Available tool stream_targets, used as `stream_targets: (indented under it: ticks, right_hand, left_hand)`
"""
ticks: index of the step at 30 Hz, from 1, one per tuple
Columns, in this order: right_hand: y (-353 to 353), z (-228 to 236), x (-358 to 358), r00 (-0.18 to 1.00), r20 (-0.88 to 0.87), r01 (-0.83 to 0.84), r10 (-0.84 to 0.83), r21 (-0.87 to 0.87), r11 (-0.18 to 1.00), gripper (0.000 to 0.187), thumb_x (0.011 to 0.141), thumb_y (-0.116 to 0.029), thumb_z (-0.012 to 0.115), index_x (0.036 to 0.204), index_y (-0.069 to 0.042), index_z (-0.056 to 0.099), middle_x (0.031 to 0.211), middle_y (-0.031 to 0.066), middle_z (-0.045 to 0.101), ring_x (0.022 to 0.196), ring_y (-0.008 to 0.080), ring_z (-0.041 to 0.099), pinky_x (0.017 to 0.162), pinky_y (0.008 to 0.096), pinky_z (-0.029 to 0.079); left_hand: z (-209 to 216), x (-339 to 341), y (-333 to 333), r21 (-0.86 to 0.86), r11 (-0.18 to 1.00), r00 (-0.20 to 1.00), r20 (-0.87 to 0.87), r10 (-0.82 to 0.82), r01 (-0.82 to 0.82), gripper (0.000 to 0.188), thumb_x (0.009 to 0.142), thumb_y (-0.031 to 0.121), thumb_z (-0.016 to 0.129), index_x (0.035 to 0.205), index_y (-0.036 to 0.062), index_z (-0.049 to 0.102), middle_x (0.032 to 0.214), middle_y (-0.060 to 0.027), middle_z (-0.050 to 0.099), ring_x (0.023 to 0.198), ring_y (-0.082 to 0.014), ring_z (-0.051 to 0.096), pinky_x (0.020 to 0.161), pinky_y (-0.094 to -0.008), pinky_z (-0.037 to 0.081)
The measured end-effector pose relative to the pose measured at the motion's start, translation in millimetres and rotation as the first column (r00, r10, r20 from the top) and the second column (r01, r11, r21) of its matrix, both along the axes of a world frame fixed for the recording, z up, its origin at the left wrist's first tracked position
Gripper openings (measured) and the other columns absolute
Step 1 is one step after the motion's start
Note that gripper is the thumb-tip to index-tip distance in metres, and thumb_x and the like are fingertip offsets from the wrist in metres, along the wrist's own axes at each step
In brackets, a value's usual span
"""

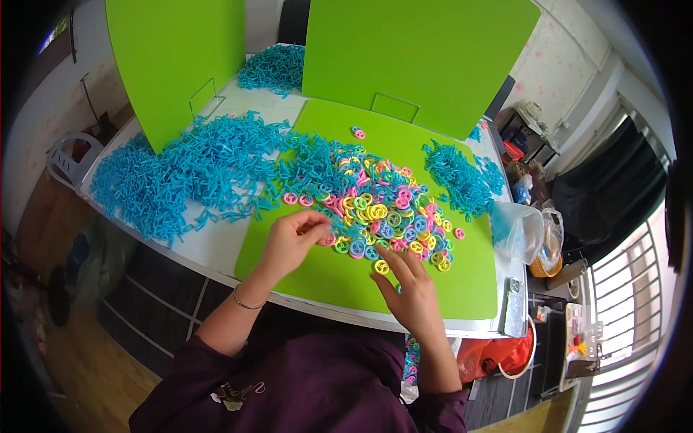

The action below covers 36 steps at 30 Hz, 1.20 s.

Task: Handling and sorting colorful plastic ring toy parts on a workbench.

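Observation:
My left hand (294,238) is closed in a pinch at the front left of a pile of small plastic rings (393,209). What its fingertips hold, if anything, is too small to make out; teal bits lie right beside them. The rings are pink, yellow, blue and green, with spokes inside like little wheels. My right hand (410,285) is open at the pile's front edge, thumb apart from the fingers, close to a yellow ring (381,266). Small teal plastic pieces (310,162) spread against the pile's left side. A green board (303,267) lies under all this.
More teal pieces heap on the white table (209,252) at left (188,173), with another heap (458,177) at right. Upright green panels (419,65) stand behind. A phone (514,307) rests at the right corner, below a clear plastic bag (516,231). A red bag (494,357) sits lower.

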State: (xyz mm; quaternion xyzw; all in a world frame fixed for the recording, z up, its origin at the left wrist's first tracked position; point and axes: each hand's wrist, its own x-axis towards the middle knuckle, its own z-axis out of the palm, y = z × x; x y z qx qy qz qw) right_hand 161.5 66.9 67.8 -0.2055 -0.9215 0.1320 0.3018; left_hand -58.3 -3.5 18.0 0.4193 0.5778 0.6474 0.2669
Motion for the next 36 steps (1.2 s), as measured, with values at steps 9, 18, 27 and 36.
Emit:
stream_targets:
  ticks: [9,18,27,36]
  right_hand:
    - [25,-36,-30,0.991,-0.096,0.056,-0.093,-0.337,0.94,0.031,0.08,-0.01,0.07,0.11,-0.003,0.064,0.094,0.0121,0.066,0.075,0.0226,0.065,0.064,0.0292,0.052]
    - [35,-51,-25,0.969,-0.234,-0.106,-0.078,-0.683,0.723,0.024,0.083,-0.01,0.068,0.105,-0.001,0.065,0.091,0.0081,0.064,0.076,0.0137,0.062,0.068,0.0273,0.05]
    - [33,-44,-27,0.934,-0.317,-0.214,-0.165,-0.866,0.452,0.025,0.084,0.0,0.063,0.108,0.0,0.059,0.094,0.006,0.064,0.076,0.0088,0.059,0.071,0.0221,0.049]
    - [26,-45,-30,0.889,-0.449,-0.366,-0.091,-0.815,0.449,0.038,0.082,0.001,0.066,0.12,0.0,0.057,0.095,0.0045,0.063,0.091,0.0098,0.059,0.078,0.0223,0.048]
  left_hand:
    - [-9,20,6,-0.104,0.986,0.99,-0.046,-0.137,0.131,0.019,0.087,0.009,0.064,0.104,0.0002,0.062,0.089,-0.0033,0.064,0.075,-0.0089,0.061,0.068,-0.0224,0.05]
    - [-11,33,9,-0.114,0.911,0.916,-0.025,-0.401,0.396,0.046,0.084,0.005,0.066,0.126,0.0043,0.048,0.114,-0.0051,0.056,0.09,-0.0135,0.061,0.078,-0.0288,0.053]
    - [-11,29,9,0.05,0.878,0.845,0.247,-0.474,0.477,0.049,0.085,0.0,0.062,0.13,0.0046,0.043,0.124,-0.0038,0.051,0.099,-0.0136,0.06,0.084,-0.0267,0.051]
    - [-10,29,7,-0.077,0.935,0.907,0.281,-0.313,0.346,0.019,0.088,0.007,0.062,0.106,0.0003,0.062,0.093,-0.0069,0.066,0.081,-0.0124,0.065,0.072,-0.0241,0.054]
